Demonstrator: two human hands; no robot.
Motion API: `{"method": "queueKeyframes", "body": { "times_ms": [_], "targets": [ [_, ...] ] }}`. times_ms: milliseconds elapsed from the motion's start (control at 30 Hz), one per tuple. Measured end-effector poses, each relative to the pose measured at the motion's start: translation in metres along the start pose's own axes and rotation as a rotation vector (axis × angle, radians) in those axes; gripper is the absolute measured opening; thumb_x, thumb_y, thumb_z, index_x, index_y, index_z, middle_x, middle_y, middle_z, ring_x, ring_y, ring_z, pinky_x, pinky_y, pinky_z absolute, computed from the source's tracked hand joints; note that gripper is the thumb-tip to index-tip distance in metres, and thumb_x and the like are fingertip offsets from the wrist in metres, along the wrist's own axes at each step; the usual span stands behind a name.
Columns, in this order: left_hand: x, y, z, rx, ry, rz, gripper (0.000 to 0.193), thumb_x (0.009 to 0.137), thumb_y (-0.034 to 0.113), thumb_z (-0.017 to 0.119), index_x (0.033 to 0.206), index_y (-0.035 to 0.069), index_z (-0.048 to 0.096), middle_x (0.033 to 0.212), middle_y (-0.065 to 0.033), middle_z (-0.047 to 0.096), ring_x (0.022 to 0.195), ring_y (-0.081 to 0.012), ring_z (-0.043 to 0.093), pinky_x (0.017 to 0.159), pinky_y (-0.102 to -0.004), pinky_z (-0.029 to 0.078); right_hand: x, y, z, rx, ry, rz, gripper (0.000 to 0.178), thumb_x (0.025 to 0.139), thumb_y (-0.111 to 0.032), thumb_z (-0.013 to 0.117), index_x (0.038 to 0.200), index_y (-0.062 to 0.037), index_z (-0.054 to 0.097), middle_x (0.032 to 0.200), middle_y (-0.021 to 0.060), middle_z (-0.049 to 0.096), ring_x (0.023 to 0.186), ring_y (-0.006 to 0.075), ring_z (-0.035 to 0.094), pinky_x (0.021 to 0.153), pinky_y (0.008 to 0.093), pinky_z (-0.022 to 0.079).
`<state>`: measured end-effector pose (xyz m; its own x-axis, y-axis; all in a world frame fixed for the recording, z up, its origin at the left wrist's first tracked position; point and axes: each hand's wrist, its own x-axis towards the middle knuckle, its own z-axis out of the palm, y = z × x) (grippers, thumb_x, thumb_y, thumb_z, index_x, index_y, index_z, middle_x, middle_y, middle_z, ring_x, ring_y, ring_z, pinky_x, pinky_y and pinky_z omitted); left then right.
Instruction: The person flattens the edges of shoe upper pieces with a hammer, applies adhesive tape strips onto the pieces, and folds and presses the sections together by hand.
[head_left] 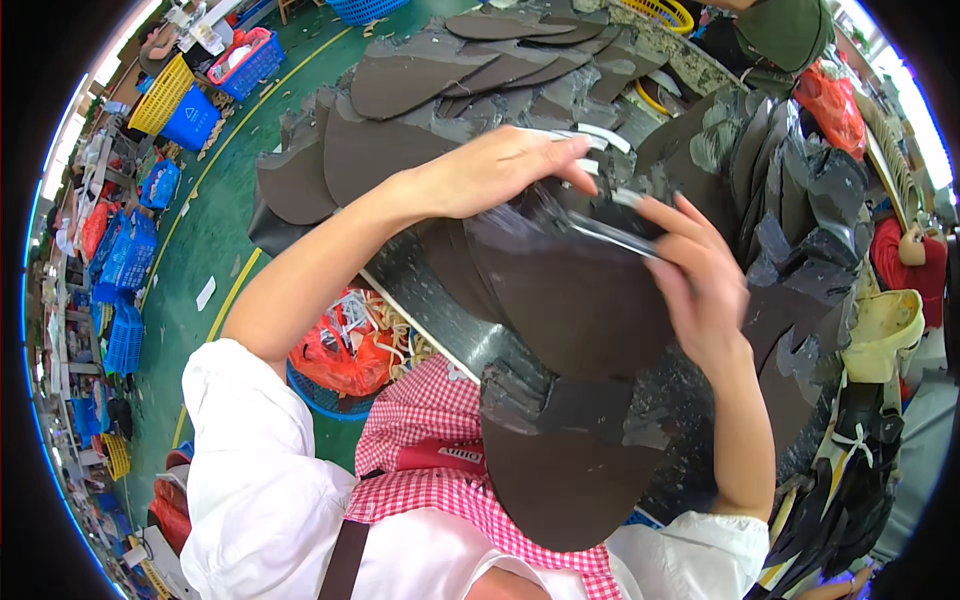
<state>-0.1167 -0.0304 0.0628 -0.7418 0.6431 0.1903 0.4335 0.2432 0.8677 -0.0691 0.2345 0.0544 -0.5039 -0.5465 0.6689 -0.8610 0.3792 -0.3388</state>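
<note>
Dark brown curved sheet pieces (580, 300) with grey film along their upper edges overlap on the table in front of me. At the top edge of the middle pieces my left hand (500, 170) is bent with its fingers closed; what they grip is hidden. My right hand (705, 280), smeared by motion, holds a thin shiny metal tool (612, 236) that points toward the left hand; its exact kind is unclear. Short white curved strips (605, 138) lie by the fingertips. Another brown piece (575, 480) overhangs the near table edge against my apron.
Stacks of similar pieces (430, 80) cover the table's far side and right (760, 150). Below its left edge stands a blue basket (335, 400) with a red bag of scraps (345, 350). A pale yellow container (885, 335) stands at right. Another person (785, 35) is across the table.
</note>
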Motion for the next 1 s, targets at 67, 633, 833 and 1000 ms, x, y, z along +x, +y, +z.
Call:
{"method": "queueKeyframes", "body": {
  "times_ms": [67,633,833,1000],
  "targets": [
    [-0.003,0.014,-0.015,-0.095,0.144,0.024,0.058,0.105,0.039,0.027,0.110,-0.002,0.068,0.114,-0.0152,0.067,0.108,-0.0250,0.061,0.103,-0.0377,0.041,-0.022,-0.039,-0.027,0.237,0.369,0.374,0.011,0.088,-0.007,0.061,0.091,0.0005,0.054,0.101,0.0158,0.064,0.079,0.0179,0.063,0.072,0.0298,0.053],
    [-0.069,0.056,0.129,0.429,-0.105,0.475,0.041,0.073,0.007,0.064,0.113,-0.001,0.058,0.091,-0.0103,0.058,0.076,-0.0238,0.060,0.058,-0.0302,0.051,-0.076,-0.095,-0.014,0.279,-0.283,0.728,0.051,0.067,0.005,0.073,0.115,-0.0045,0.058,0.099,0.0098,0.058,0.055,0.0150,0.057,0.046,0.0256,0.046],
    [-0.080,0.034,0.139,0.445,0.068,0.349,0.048,0.069,0.008,0.062,0.116,-0.005,0.060,0.101,-0.0150,0.060,0.078,-0.0270,0.061,0.068,-0.0370,0.050,-0.107,-0.086,-0.006,-0.247,-0.253,0.065,0.034,0.066,-0.004,0.068,0.099,0.0021,0.069,0.090,0.0083,0.058,0.065,0.0139,0.061,0.053,0.0236,0.050],
    [-0.079,0.035,0.139,0.662,0.099,0.471,0.032,0.070,0.011,0.062,0.098,-0.004,0.065,0.091,-0.0091,0.061,0.075,-0.0175,0.056,0.065,-0.0289,0.044,-0.106,-0.088,-0.005,-0.318,-0.224,0.011,0.030,0.066,-0.003,0.066,0.095,0.0037,0.071,0.087,0.0077,0.059,0.066,0.0130,0.061,0.053,0.0212,0.050]
  ]
}}
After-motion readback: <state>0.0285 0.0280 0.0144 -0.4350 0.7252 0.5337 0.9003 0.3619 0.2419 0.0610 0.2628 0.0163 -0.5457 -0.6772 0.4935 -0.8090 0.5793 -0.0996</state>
